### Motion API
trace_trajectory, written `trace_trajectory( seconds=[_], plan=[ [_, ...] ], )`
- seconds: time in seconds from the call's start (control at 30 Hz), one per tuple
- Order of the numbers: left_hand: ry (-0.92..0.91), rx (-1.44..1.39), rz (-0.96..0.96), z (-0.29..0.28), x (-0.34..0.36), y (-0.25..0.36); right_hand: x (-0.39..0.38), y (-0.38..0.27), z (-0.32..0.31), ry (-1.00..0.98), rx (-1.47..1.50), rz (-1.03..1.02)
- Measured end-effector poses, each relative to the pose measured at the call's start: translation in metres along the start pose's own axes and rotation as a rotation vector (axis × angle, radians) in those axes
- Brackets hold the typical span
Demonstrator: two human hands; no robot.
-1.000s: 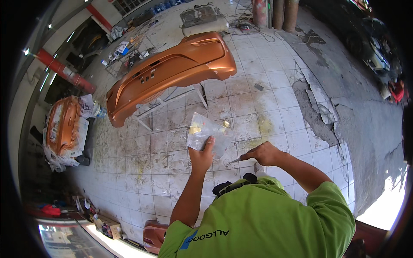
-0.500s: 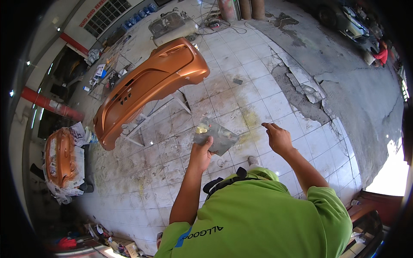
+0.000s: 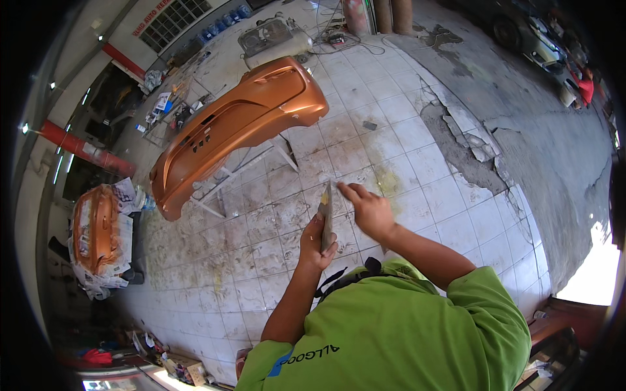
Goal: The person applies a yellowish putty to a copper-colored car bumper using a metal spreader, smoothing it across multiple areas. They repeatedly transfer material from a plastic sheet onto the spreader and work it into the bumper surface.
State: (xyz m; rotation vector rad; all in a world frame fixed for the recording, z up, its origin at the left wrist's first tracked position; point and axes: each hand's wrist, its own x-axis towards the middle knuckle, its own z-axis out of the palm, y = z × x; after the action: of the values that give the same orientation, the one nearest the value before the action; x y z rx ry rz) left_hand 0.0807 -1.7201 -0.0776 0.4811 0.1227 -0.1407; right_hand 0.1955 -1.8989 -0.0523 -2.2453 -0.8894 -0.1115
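My left hand (image 3: 317, 244) grips a thin grey board (image 3: 327, 228) by its lower end, fingers wrapped round it. The board is tilted nearly edge-on, and a dab of yellow paste (image 3: 325, 198) shows near its upper end. Just right of that end is my right hand (image 3: 373, 214), its fingers drawn together and their tips close to the board's edge. Whatever those fingers hold, if anything, is too small to make out. Beyond my hands, to the left, an orange car bumper (image 3: 241, 124) rests on a white stand (image 3: 226, 177).
At the far left is an orange car panel (image 3: 96, 228) surrounded by masking paper. Broken tiles (image 3: 479, 146) edge a rough patch of floor on the right. A small dark block (image 3: 370, 125) lies on the tiles. A person in red (image 3: 585, 88) crouches by a parked car (image 3: 531, 39).
The grey board has turned from showing its broad face to almost edge-on in my left hand. My right hand has moved left, up to the board's upper end. The view has shifted slightly.
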Motion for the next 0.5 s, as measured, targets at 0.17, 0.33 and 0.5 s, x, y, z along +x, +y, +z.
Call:
trace_trajectory(
  seconds=[0.17, 0.33, 0.5],
  plan=[
    [0.587, 0.402, 0.188, 0.007, -0.022, 0.002, -0.024, 0.077, 0.011, 0.032, 0.276, 0.353],
    [0.567, -0.146, 0.247, -0.059, -0.035, 0.030, -0.057, 0.067, 0.040, 0.203, 0.853, 0.479],
    [0.816, -0.061, 0.314, -0.035, -0.005, 0.024, -0.067, 0.008, 0.027, 0.053, 0.814, 0.341]
  ],
)
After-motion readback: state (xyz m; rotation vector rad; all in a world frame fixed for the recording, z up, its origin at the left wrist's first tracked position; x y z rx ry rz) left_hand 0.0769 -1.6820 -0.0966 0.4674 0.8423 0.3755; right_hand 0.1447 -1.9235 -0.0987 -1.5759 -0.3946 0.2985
